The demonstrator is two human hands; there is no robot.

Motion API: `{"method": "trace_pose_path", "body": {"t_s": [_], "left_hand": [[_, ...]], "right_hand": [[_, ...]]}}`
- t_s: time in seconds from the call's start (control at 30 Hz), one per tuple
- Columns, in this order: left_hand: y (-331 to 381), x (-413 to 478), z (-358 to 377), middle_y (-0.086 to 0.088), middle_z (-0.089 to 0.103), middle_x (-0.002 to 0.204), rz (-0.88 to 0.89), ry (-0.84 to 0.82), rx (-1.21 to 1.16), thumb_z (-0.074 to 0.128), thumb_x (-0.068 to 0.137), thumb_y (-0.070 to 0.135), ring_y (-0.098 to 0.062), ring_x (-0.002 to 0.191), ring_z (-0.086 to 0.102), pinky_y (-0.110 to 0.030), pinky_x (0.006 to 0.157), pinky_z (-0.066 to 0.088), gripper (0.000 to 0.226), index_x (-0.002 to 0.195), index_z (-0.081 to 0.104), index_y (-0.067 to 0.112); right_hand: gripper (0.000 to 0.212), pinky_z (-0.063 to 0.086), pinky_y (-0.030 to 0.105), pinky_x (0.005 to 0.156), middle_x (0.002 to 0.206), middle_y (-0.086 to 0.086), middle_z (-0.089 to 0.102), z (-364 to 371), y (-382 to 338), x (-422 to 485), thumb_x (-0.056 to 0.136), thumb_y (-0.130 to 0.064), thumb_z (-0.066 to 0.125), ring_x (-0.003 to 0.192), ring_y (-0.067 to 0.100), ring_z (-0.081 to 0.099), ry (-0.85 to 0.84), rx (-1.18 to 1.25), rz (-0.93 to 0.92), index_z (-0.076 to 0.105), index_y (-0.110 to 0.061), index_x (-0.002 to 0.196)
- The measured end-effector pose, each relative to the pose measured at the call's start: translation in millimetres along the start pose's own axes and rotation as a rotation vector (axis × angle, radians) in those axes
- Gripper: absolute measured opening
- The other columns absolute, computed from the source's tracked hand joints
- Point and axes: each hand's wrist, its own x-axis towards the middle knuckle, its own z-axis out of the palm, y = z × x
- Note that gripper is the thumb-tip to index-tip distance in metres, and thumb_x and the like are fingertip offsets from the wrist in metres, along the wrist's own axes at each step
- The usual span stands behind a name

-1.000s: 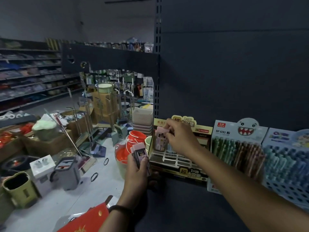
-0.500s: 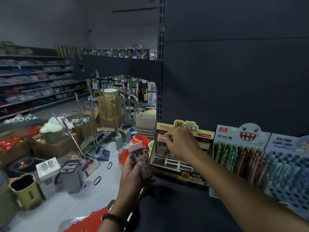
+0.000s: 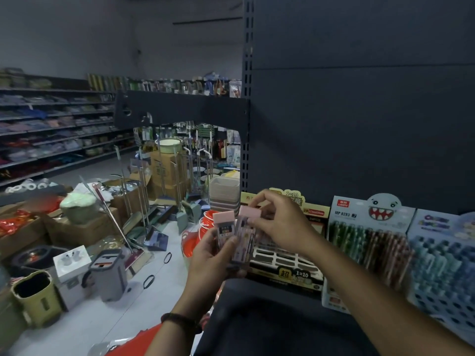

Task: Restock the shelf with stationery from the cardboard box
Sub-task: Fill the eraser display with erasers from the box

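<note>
Grips a pink-topped pack in the left hand at lower centre of the frame, thumb laid across the printed front, fingers curled round behind. Pinches a second pack just under its pink top with the right hand, thumb and fingertips closed on it, remaining fingers bent. Holds both packs upright and side by side, touching or nearly so; cannot tell whether the left fingers also catch the lower end of the second pack. Wears a dark bracelet on the left wrist.

Just behind the packs, right of centre: a yellow-and-black display box with a white grid tray, resting on the dark shelf against the dark back panel. To its right, touching it, a pen box with a toothy cartoon face on the header; further right, at the frame edge, a blue pen box.

In the left half of the frame, on the pale floor: a grey mop bucket, an olive bucket, red basins, brooms and open cardboard boxes. Cannot tell which of these, if any, is the stock box.
</note>
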Motion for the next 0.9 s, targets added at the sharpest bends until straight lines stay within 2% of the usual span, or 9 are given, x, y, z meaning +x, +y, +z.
{"method": "trace_pose_path", "body": {"t_s": [0.07, 0.13, 0.27, 0.33, 0.4, 0.47, 0.6, 0.77, 0.9], "left_hand": [[-4.3, 2.7, -3.7, -0.019, 0.077, 0.114, -0.011, 0.089, -0.07, 0.058, 0.107, 0.018, -0.041, 0.099, 0.077, -0.056, 0.075, 0.065, 0.017, 0.123, 0.063, 0.012], [-10.0, 3.7, -10.4, -0.019, 0.077, 0.113, -0.015, 0.178, -0.112, 0.051, 0.109, 0.009, -0.041, 0.099, 0.077, -0.06, 0.081, 0.063, 0.017, 0.123, 0.061, 0.009], [-18.5, 2.2, -18.8, -0.02, 0.076, 0.11, -0.02, 0.267, -0.1, 0.05, 0.108, 0.003, -0.034, 0.095, 0.079, -0.048, 0.07, 0.066, 0.019, 0.122, 0.061, 0.01], [-19.7, 0.1, -20.2, -0.021, 0.076, 0.109, -0.023, 0.244, -0.066, 0.052, 0.109, 0.005, -0.028, 0.089, 0.079, -0.047, 0.07, 0.066, 0.019, 0.124, 0.062, 0.011], [-20.0, -1.1, -23.0, -0.016, 0.078, 0.106, -0.023, 0.217, -0.026, 0.054, 0.108, 0.007, -0.027, 0.086, 0.079, -0.045, 0.068, 0.065, 0.02, 0.125, 0.063, 0.012], [-19.7, -2.1, -25.6, -0.011, 0.079, 0.105, -0.02, 0.194, 0.012, 0.056, 0.108, 0.008, -0.026, 0.082, 0.078, -0.039, 0.063, 0.062, 0.019, 0.124, 0.065, 0.015], [-18.7, -2.6, -27.9, -0.011, 0.079, 0.103, -0.012, 0.193, 0.045, 0.057, 0.107, 0.008, -0.022, 0.075, 0.077, -0.032, 0.058, 0.058, 0.019, 0.118, 0.068, 0.02], [-21.3, -3.6, -28.7, -0.006, 0.08, 0.101, -0.014, 0.18, 0.077, 0.057, 0.107, 0.007, -0.019, 0.077, 0.078, -0.031, 0.059, 0.059, 0.023, 0.12, 0.069, 0.022], [-23.7, -3.3, -28.0, -0.007, 0.08, 0.106, -0.018, 0.174, 0.094, 0.058, 0.107, 0.008, -0.023, 0.083, 0.077, -0.033, 0.062, 0.059, 0.024, 0.121, 0.069, 0.023]], "right_hand": [[0.023, 0.067, 0.045, 0.067, 0.099, -0.005, 0.075, -6.8, 3.9, 3.3, 0.098, -0.014, 0.074, 0.077, 0.011, 0.076, 0.097, -0.005, -0.037, 0.068, -0.033, 0.111], [0.02, 0.066, 0.039, 0.07, 0.099, -0.013, 0.073, -8.6, 11.0, 5.3, 0.1, -0.018, 0.071, 0.083, 0.006, 0.073, 0.204, -0.055, -0.093, 0.069, -0.035, 0.111], [0.012, 0.053, 0.018, 0.071, 0.107, -0.016, 0.073, 4.3, 27.1, 6.8, 0.101, -0.016, 0.07, 0.092, -0.005, 0.067, 0.289, -0.167, -0.151, 0.068, -0.025, 0.108], [0.012, 0.053, 0.022, 0.073, 0.107, -0.015, 0.072, 13.8, 35.6, 6.3, 0.101, -0.014, 0.07, 0.093, -0.003, 0.064, 0.268, -0.23, -0.16, 0.066, -0.025, 0.104], [0.013, 0.06, 0.034, 0.08, 0.108, -0.015, 0.07, 20.4, 42.5, 4.6, 0.101, -0.014, 0.069, 0.097, 0.003, 0.066, 0.252, -0.247, -0.148, 0.065, -0.026, 0.103], [0.012, 0.063, 0.038, 0.083, 0.11, -0.016, 0.069, 22.9, 45.3, 2.8, 0.101, -0.014, 0.068, 0.098, 0.003, 0.066, 0.239, -0.231, -0.119, 0.064, -0.025, 0.104], [0.01, 0.063, 0.036, 0.08, 0.119, -0.014, 0.068, 24.3, 44.9, 1.9, 0.103, -0.016, 0.067, 0.084, -0.002, 0.06, 0.191, -0.271, -0.103, 0.064, -0.025, 0.105], [0.016, 0.061, 0.038, 0.088, 0.121, -0.012, 0.069, 24.9, 41.0, 7.4, 0.103, -0.019, 0.067, 0.104, 0.009, 0.065, 0.14, -0.311, -0.093, 0.066, -0.03, 0.114], [0.019, 0.058, 0.033, 0.089, 0.121, -0.01, 0.07, 28.8, 38.4, 8.8, 0.102, -0.017, 0.068, 0.106, 0.009, 0.064, 0.135, -0.332, -0.1, 0.069, -0.027, 0.119]]}}
